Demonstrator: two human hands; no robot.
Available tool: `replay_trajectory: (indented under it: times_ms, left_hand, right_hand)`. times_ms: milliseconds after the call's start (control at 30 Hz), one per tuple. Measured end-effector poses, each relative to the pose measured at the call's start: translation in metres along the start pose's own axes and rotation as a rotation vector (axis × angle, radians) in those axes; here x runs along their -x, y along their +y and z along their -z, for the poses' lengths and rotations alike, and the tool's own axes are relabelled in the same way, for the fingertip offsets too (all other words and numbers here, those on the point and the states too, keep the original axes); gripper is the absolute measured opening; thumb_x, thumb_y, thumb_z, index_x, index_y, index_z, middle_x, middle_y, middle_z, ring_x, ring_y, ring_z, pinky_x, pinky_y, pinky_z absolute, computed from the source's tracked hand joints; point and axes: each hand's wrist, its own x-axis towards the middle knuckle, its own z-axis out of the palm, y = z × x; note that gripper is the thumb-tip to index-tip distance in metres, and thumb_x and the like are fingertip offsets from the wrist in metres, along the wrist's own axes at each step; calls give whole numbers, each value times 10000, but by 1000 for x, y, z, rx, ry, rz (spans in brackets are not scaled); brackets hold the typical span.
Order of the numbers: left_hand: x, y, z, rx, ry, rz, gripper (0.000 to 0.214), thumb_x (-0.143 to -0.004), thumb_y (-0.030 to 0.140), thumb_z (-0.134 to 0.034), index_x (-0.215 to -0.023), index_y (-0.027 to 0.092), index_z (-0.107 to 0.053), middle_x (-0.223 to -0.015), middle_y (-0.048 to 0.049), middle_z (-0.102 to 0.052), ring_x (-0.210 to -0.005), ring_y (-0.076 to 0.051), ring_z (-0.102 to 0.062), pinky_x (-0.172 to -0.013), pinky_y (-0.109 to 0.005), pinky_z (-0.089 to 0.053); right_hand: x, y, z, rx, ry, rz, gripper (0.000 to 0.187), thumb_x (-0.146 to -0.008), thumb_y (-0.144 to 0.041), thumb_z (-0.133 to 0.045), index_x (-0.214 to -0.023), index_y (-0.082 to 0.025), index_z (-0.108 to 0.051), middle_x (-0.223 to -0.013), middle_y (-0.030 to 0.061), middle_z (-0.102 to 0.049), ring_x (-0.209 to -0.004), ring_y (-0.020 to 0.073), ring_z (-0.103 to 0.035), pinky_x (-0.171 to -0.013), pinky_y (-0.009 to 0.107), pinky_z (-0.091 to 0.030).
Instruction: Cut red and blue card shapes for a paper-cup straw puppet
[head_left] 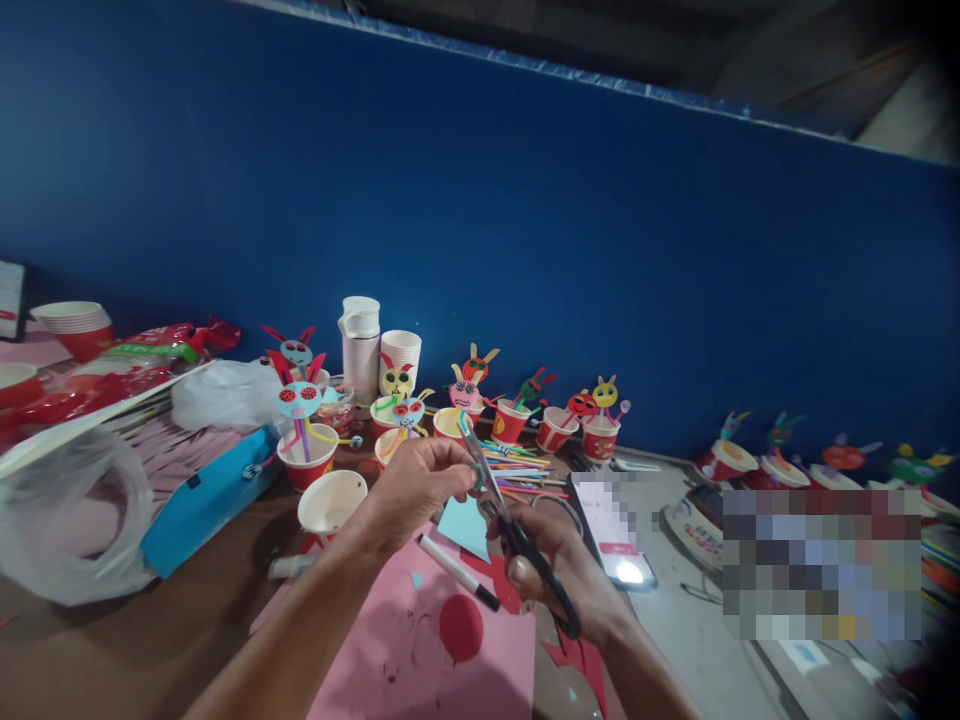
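Observation:
My right hand point(559, 555) grips a pair of scissors point(489, 475), with black handles and the blades pointing up and away. Close by on the left, my left hand point(420, 482) pinches a small piece of blue paper point(478, 476) beside the blades. Whether the blades touch the paper is hard to tell. Beneath both hands lies a pink sheet point(367, 660) bearing dark marks and a red paper circle point(461, 628). A white marker point(454, 570) with a black cap rests across it. Partly hidden behind my hands is a light blue paper piece point(459, 530).
Red paper cups point(511, 425) with paper animal faces line the back, near colored sticks point(521, 470) and a white thermos point(361, 350). An undecorated cup point(330, 503) stands by my left forearm. To the right lies a lit phone point(607, 525); plastic bags point(75, 530) are left.

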Motion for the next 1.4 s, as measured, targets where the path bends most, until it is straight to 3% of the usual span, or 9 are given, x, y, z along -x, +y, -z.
replay_trajectory:
  times_ms: [233,567,900,1167,1400]
  left_hand:
    - [2,2,1,-41,-9,14,34,-611,175,-567,-596,148,-582,-531,3,-590,-498,-115,-553,-501,-222,-431]
    - [-2,-6,4,-112,-86,3,61,-635,176,-546,-630,153,-602,-555,5,-598,-520,-100,-534,-506,-205,-403]
    - [-4,-6,4,-131,-110,15,58,-624,165,-543,-622,144,-597,-542,15,-581,-522,-88,-524,-516,-194,-400]
    - [-4,-8,3,-155,-117,6,64,-621,156,-545,-615,134,-605,-539,8,-585,-528,-93,-528,-516,-195,-405]
    - [-1,-6,2,-138,-157,18,85,-626,136,-533,-640,124,-616,-564,-4,-593,-557,-101,-536,-545,-209,-410]
  right_hand:
    - [0,-1,7,120,-23,19,230,-701,-307,-588,-876,-161,-556,-596,-29,-457,-506,93,-385,-470,213,-358]
    - [2,-10,19,409,31,207,210,-668,-266,-612,-863,-191,-620,-750,19,-564,-649,166,-496,-580,252,-399]
    - [3,-12,22,547,0,111,207,-665,-206,-601,-868,-165,-595,-703,-6,-547,-620,126,-486,-543,198,-373]
    - [4,-12,26,512,-21,76,150,-652,-163,-632,-797,-168,-595,-632,-50,-415,-553,79,-343,-474,181,-277]
    - [5,-11,33,620,-25,164,253,-670,-295,-657,-889,-175,-616,-648,-34,-480,-556,93,-381,-484,194,-299]
